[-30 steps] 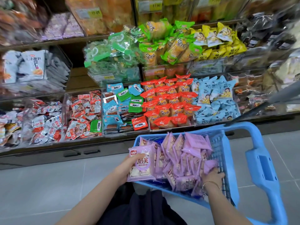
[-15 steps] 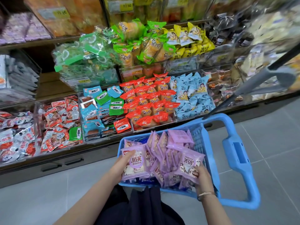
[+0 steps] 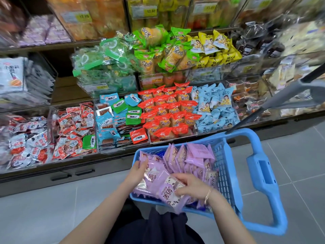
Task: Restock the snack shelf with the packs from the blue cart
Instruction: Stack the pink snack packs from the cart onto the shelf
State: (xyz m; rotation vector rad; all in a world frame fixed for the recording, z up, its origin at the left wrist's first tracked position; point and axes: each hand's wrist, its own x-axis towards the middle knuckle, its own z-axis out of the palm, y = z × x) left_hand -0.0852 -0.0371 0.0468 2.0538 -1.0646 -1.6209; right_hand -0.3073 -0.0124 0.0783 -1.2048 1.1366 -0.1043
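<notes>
1. Lilac plastic packs (image 3: 191, 161), glossy and pillow-shaped with crimped ends, fill the blue cart (image 3: 226, 166); most stand on edge in a loose heap, some turned plain side out, others showing white lettering and a picture of pale pieces with dark flecks.
2. At the cart's near-left side, the left hand (image 3: 137, 171) curls around the edge of one flat lilac pack (image 3: 152, 178), thumb on top, gripping it just above the heap.
3. Near the cart's front rim, the right hand (image 3: 191, 186) closes its fingers on a second lilac pack (image 3: 169, 194), which tilts so that its printed face and lower corner hang over the rim. A thin bracelet (image 3: 207, 195) sits on that wrist.
4. Beyond the cart stands the snack shelf (image 3: 112, 154), its clear bins holding red-orange packs (image 3: 168, 111) directly behind the cart, light-blue packs (image 3: 216, 106) to their right, and blue and green sachets (image 3: 119, 111) to their left.
5. Grey floor tiles (image 3: 52, 208) lie under the cart.
</notes>
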